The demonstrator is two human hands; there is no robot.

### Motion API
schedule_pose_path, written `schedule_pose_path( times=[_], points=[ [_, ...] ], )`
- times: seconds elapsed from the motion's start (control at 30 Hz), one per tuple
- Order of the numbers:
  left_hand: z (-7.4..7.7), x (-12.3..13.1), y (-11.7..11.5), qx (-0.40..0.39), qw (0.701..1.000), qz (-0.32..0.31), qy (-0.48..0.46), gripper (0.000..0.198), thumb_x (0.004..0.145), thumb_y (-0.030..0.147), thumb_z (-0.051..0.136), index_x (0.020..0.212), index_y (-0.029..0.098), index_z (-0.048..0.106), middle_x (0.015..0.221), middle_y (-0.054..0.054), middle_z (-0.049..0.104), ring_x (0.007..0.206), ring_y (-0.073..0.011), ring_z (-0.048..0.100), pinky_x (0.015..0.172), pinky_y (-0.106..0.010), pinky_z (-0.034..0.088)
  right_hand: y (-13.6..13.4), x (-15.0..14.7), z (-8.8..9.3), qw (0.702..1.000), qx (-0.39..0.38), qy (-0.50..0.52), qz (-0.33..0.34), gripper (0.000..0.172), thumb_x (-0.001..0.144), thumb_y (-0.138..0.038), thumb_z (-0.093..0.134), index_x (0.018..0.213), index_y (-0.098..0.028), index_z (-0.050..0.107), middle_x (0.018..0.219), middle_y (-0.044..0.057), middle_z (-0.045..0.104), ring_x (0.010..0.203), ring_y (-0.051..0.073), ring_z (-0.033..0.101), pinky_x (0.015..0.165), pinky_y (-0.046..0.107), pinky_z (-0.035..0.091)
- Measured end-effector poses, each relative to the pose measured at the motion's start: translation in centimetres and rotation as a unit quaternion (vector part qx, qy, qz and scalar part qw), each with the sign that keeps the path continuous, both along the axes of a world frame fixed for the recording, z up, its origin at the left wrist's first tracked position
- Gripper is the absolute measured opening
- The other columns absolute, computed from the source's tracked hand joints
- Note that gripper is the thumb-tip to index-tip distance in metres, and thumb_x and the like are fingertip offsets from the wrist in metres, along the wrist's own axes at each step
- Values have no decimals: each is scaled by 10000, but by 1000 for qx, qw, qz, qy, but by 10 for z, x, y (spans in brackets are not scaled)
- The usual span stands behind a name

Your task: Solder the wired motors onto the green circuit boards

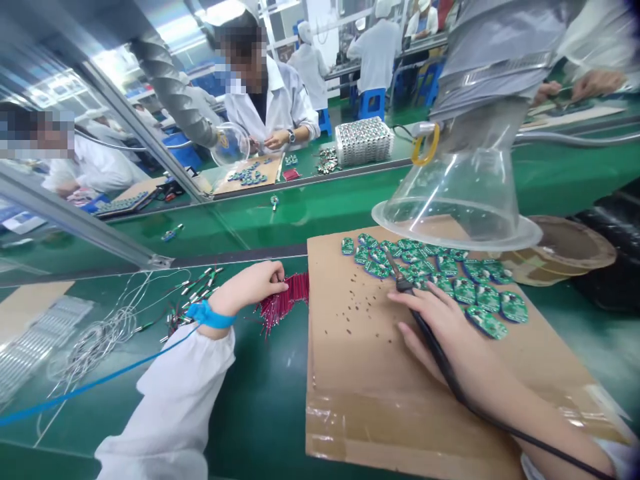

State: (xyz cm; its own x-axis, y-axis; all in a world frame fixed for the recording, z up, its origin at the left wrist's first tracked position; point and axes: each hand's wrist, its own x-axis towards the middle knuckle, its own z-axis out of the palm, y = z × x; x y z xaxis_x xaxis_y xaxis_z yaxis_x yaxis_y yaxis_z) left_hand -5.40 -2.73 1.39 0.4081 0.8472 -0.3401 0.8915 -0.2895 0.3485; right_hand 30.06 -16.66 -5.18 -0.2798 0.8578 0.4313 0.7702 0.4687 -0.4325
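My left hand [263,285], with a blue wrist strap [213,315] on it, is closed in a pinch at a bundle of thin red wires [285,300] beside the cardboard's left edge. Whether a single wire is between its fingertips is too small to see. In my right hand [445,327] is a soldering iron [406,283], its tip pointing up and left toward the boards. Several small green circuit boards [465,291] lie grouped on the cardboard sheet [360,400]. Dark specks are scattered on the cardboard near the iron.
A clear fume hood [455,193] hangs over the boards. Left of my arm lie loose white cables [107,333], small metal-ended parts [200,283] and a clear tray [40,340]. A round container [565,247] stands right. Across the green line sits a co-worker [270,100].
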Motion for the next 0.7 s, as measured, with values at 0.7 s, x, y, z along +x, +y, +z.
schedule_pose_path(
  times=[0.7],
  points=[
    [-4, 59, -44, -212, 914, -9, -347, 267, 951, 446, 592, 978, 181, 579, 873, -72, 746, 754, -179, 724, 720, -322, 584, 41, -25, 24, 998, 14, -56, 15, 487, 888, -68, 506, 1360, -189, 501, 1235, 122, 648, 1206, 309, 608, 1174, 609, 344]
  ],
)
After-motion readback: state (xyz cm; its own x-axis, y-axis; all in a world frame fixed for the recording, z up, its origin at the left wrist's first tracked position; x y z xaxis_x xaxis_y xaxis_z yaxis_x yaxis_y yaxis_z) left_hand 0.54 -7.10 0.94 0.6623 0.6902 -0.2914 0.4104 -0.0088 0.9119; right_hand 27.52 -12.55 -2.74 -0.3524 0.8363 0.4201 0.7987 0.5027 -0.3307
